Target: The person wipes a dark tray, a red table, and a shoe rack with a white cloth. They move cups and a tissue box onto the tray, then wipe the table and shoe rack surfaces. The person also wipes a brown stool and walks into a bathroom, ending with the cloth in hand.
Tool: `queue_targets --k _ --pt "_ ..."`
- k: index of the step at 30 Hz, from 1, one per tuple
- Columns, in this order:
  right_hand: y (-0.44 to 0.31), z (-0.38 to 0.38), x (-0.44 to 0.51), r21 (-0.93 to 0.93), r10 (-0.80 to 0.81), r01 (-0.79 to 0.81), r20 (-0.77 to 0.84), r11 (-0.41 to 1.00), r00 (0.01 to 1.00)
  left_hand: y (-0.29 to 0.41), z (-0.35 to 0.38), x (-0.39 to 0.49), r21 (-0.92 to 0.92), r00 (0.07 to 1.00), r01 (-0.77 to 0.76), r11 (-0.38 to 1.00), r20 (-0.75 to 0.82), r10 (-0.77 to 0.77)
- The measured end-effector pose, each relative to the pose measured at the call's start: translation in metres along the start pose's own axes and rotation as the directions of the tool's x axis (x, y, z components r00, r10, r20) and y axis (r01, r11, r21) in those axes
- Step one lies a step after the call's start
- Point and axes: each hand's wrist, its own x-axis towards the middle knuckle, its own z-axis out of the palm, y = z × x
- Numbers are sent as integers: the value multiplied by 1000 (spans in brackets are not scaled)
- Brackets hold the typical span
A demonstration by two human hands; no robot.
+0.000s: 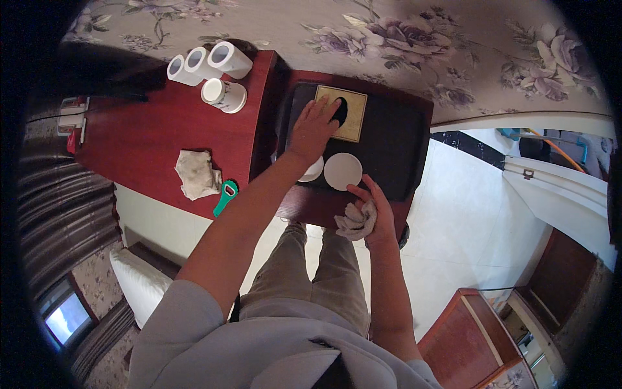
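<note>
My left hand lies over the left part of a square gold box with a dark oval opening, like a tissue box. Its fingers are spread, and one fingertip reaches the opening. The box rests on a black tray. A crumpled grey cloth is held in my right hand, whose thumb and forefinger extend to the rim of a white round dish or lid. Beside it, a second white round piece is partly covered by my left wrist.
Left of the tray, a raised red wooden desktop bears several white paper rolls or cups, a lidded paper cup, a folded beige cloth and a green bottle opener. Floral wallpaper backs the desk; a white door stands right.
</note>
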Motion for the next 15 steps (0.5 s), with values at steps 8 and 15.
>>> queue_targets --k 8,15 --pt "0 -32 0 -59 10 -10 1 998 1000 -7 22 -8 59 998 66 996 -8 -65" --pt "13 -15 -7 4 109 -109 78 994 991 38 -29 -45 -153 967 234 960 -64 -246"
